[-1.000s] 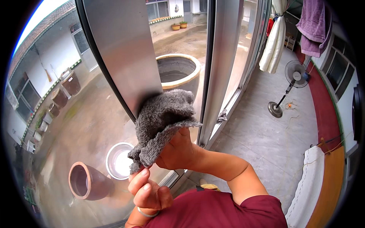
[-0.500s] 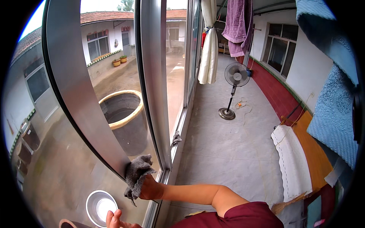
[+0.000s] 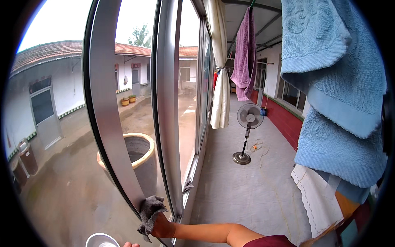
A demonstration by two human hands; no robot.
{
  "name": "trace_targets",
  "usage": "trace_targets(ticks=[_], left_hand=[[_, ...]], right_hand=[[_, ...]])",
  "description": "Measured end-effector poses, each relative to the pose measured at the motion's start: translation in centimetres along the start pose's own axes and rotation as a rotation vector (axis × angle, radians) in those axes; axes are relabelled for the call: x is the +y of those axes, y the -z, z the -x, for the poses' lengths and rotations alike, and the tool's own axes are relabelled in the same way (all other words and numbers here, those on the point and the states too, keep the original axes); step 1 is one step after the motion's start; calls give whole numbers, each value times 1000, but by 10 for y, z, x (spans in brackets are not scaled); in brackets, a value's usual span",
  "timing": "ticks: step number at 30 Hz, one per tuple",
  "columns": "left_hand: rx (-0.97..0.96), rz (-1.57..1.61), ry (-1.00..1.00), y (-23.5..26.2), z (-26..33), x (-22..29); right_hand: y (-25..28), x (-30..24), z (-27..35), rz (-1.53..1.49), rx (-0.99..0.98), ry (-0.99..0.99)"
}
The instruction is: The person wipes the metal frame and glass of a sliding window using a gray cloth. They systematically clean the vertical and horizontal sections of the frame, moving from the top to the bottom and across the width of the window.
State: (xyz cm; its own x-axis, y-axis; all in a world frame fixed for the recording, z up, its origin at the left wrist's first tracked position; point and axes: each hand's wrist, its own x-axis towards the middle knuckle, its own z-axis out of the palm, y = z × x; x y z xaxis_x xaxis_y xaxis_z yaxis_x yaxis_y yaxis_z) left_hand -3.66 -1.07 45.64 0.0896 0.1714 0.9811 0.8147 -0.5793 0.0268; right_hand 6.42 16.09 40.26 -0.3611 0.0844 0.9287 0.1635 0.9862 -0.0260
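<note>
My right hand (image 3: 163,227) grips a rumpled grey cloth (image 3: 151,208), pressed against the lower part of an upright metal window frame (image 3: 108,103). Part of the cloth hangs below the fingers. The right arm reaches in from the lower right, with a maroon sleeve at its upper end. Of my left hand (image 3: 131,245) only fingertips show at the bottom edge; the rest is out of the picture, so its grip is hidden. Close to those fingertips, beyond the window, is a pale round basin (image 3: 102,239).
A second grey cloth (image 3: 188,185) lies on the sill. Blue towels (image 3: 341,136) hang close on the right, a purple towel (image 3: 245,57) and a cream curtain (image 3: 219,94) farther off. A standing fan (image 3: 249,117) and a loose cord (image 3: 257,147) are on the floor. Outside stands a large vat (image 3: 144,177).
The view has tilted upward, so most things sit lower in the picture. My left hand has nearly left the bottom edge. My right hand still holds the cloth at the frame.
</note>
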Motion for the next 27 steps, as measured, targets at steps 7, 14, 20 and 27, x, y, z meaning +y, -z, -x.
trace_targets(ticks=[7,14,20,27], left_hand=[[78,376,140,-3,-4,7],[-181,1049,830,5,-6,15],[-793,1316,1064,-23,111,-25],[-899,1254,1283,-19,104,-16]], right_hand=[[56,-5,-151,84,203,9],[86,-2,-270,17,326,25],[108,-1,-330,46,401,180],[139,10,-412,-29,416,224]])
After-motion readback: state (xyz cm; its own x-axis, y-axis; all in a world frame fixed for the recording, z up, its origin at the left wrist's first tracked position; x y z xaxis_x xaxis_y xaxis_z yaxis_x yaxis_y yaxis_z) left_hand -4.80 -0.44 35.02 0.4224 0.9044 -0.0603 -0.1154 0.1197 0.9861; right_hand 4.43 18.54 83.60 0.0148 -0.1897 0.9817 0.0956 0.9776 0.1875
